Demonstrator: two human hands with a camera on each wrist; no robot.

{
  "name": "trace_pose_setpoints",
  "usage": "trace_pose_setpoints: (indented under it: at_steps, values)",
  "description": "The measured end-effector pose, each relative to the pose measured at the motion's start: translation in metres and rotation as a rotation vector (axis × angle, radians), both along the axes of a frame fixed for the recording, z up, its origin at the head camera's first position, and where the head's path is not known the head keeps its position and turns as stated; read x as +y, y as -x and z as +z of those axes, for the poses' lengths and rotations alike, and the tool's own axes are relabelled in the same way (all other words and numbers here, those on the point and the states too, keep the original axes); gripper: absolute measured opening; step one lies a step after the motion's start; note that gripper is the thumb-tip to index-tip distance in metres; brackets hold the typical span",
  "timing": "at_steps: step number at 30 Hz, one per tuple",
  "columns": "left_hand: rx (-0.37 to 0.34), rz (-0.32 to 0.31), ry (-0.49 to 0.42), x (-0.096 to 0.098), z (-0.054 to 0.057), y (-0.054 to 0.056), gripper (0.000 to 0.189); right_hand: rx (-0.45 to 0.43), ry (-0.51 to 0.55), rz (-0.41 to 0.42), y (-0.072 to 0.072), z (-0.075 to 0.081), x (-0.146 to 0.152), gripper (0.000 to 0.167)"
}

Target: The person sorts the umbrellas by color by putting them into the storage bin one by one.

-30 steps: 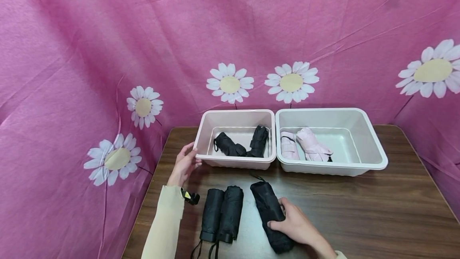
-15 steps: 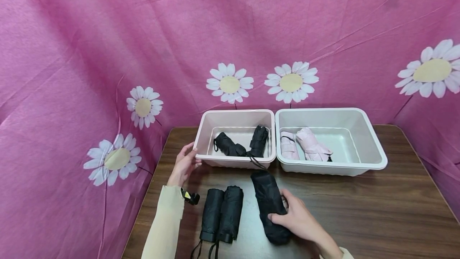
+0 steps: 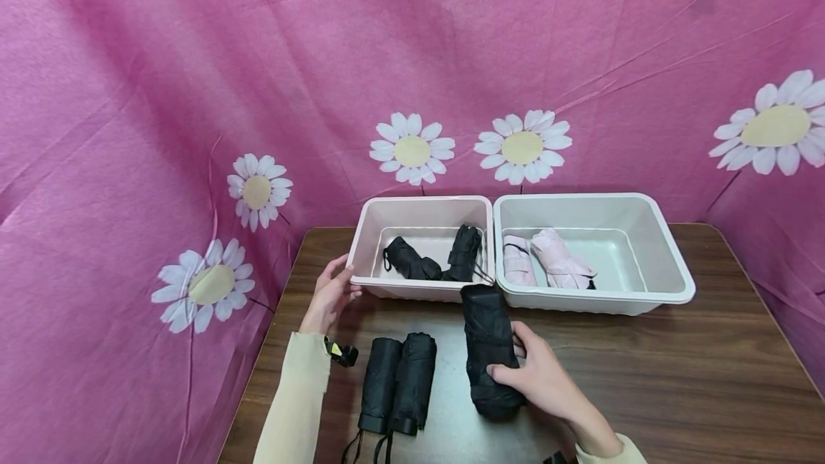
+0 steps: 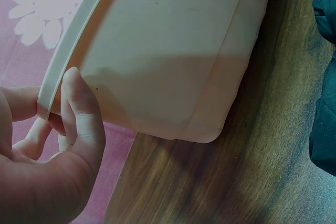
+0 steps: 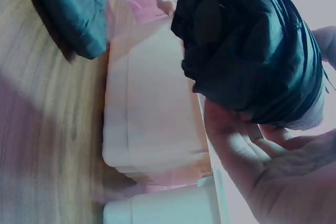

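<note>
My right hand [image 3: 544, 382] grips a thick folded black umbrella [image 3: 486, 349] around its lower half, thumb on top. Its far end is right at the front rim of the left bin, and its cord overlaps the rim. In the right wrist view the umbrella's gathered end [image 5: 252, 51] fills the grasp. My left hand [image 3: 330, 298] holds the pale pinkish left bin [image 3: 412, 292] at its front left corner. The left wrist view has thumb and fingers on either side of that rim [image 4: 79, 30]. Two black umbrellas [image 3: 460, 263] [image 3: 407, 260] lie inside.
A larger whitish bin [image 3: 593, 301] stands against the left one, holding two pale pink folded umbrellas [image 3: 559, 258] [image 3: 518, 263]. Two more black umbrellas [image 3: 380, 385] [image 3: 415, 382] lie side by side on the wooden table [image 3: 709, 364]. A pink daisy cloth [image 3: 451, 41] hangs behind.
My right hand has carried the black umbrella forward and slightly right, from the table's front toward the left bin's rim. My left hand has stayed at the bin corner.
</note>
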State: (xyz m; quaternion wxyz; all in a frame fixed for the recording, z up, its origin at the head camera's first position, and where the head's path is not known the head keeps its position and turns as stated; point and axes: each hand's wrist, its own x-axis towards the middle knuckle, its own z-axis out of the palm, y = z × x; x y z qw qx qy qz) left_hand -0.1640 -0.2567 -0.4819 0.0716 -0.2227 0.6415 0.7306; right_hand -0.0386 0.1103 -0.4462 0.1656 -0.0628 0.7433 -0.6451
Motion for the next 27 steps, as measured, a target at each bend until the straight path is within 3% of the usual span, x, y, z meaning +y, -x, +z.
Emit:
trace_pose_setpoints:
  at_steps: [5,16,27]
  values:
    - [-0.001,0.001,0.002,0.000,0.000,0.000,0.046,0.004,0.014,-0.069,0.004,0.005,0.002,0.049]
    - [-0.002,0.003,-0.002,0.000,0.000,0.000,0.045,0.114,0.048,-0.112,0.009,0.009,0.009,0.048]
    - [0.003,0.003,-0.003,0.000,0.000,0.000,0.045,0.140,0.028,-0.210,0.020,0.019,0.013,0.050]
